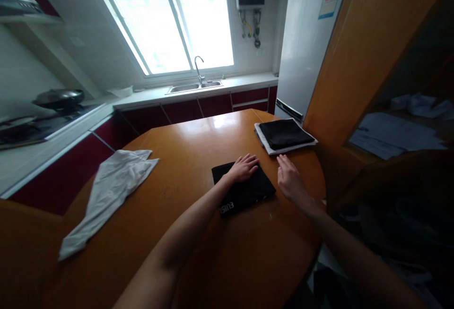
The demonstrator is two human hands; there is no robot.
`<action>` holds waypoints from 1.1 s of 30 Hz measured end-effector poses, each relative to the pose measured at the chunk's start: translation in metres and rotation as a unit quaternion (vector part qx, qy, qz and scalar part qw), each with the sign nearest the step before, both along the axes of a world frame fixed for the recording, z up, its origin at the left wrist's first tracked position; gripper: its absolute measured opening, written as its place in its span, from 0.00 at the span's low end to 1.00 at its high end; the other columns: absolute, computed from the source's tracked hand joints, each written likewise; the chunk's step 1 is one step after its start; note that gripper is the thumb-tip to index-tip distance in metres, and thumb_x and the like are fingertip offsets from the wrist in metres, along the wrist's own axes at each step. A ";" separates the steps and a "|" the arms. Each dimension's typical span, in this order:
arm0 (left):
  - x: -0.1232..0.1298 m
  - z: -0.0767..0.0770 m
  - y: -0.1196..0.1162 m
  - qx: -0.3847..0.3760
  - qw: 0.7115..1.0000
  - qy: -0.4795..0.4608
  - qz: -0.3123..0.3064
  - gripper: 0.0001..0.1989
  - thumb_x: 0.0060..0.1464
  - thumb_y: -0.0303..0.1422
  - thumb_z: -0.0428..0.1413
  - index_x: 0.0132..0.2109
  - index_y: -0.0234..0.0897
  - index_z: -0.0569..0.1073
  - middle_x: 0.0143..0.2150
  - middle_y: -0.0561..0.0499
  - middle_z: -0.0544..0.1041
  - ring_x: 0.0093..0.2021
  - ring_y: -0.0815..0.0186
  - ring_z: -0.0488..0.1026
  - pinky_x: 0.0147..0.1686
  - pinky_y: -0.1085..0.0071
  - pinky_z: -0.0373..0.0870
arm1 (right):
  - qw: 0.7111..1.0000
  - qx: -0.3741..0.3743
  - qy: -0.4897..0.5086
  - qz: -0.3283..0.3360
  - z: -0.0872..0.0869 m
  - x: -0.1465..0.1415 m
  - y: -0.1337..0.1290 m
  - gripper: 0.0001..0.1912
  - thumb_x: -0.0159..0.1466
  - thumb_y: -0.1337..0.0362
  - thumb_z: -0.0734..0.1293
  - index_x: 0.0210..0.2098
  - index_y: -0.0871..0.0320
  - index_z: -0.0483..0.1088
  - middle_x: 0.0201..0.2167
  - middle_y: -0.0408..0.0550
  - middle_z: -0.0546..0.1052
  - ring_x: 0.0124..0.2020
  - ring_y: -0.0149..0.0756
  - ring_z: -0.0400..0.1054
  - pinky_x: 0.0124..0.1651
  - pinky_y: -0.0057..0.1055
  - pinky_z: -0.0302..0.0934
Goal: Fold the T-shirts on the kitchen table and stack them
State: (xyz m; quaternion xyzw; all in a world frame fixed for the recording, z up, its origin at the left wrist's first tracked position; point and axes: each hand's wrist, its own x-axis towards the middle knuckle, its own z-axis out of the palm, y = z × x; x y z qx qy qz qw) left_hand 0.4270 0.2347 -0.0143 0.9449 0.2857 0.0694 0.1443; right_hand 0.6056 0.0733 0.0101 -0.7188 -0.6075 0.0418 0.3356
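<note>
A folded black garment (244, 193) with white lettering near its front corner lies flat on the wooden table (177, 158). My left hand (244, 167) rests palm down on its far part, fingers stretched out. Just right of the garment, my right hand (290, 176) is held with the fingers extended, nothing in it; whether it touches the table I cannot tell. Beyond my right hand sits a stack of folded clothes, a black one (285, 133) on top of a white one (273, 150).
A crumpled white garment (118, 181) lies at the table's left edge. Behind the table runs a counter with a sink (184, 88) under the window. The stove with a wok (58, 98) is on the left, a refrigerator (305, 39) at the back right. Papers or cloths (393, 132) lie on the right.
</note>
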 end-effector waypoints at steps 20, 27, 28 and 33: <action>-0.061 0.017 -0.011 0.060 0.987 -0.016 0.146 0.25 0.68 0.36 0.42 0.69 0.37 0.60 0.73 0.42 0.56 0.74 0.53 0.48 0.70 0.48 0.45 | 0.970 -0.155 -0.117 0.145 -0.015 -0.066 0.040 0.31 0.72 0.56 0.52 0.71 0.63 0.53 0.73 0.58 0.48 0.74 0.46 0.38 0.71 0.59 0.31; -0.080 -0.004 -0.090 0.057 0.986 -0.008 0.155 0.30 0.67 0.43 0.45 0.71 0.38 0.57 0.74 0.43 0.53 0.74 0.51 0.44 0.70 0.45 0.44 | 0.972 -0.135 -0.112 0.157 -0.013 -0.067 0.098 0.31 0.72 0.60 0.51 0.71 0.66 0.51 0.74 0.58 0.47 0.74 0.44 0.38 0.72 0.50 0.34; -0.080 -0.009 -0.096 0.057 0.986 0.000 0.158 0.31 0.67 0.45 0.45 0.71 0.38 0.56 0.74 0.43 0.52 0.74 0.51 0.44 0.70 0.45 0.43 | 0.970 -0.148 -0.113 0.159 -0.018 -0.067 0.103 0.31 0.72 0.60 0.51 0.71 0.65 0.51 0.74 0.58 0.48 0.74 0.44 0.38 0.72 0.49 0.35; -0.078 -0.014 -0.103 0.082 0.982 0.029 0.170 0.33 0.67 0.48 0.42 0.73 0.37 0.54 0.75 0.45 0.49 0.75 0.53 0.42 0.71 0.48 0.41 | 0.967 -0.165 -0.121 0.154 -0.037 -0.065 0.109 0.31 0.73 0.58 0.51 0.72 0.63 0.50 0.74 0.55 0.47 0.74 0.42 0.37 0.72 0.47 0.35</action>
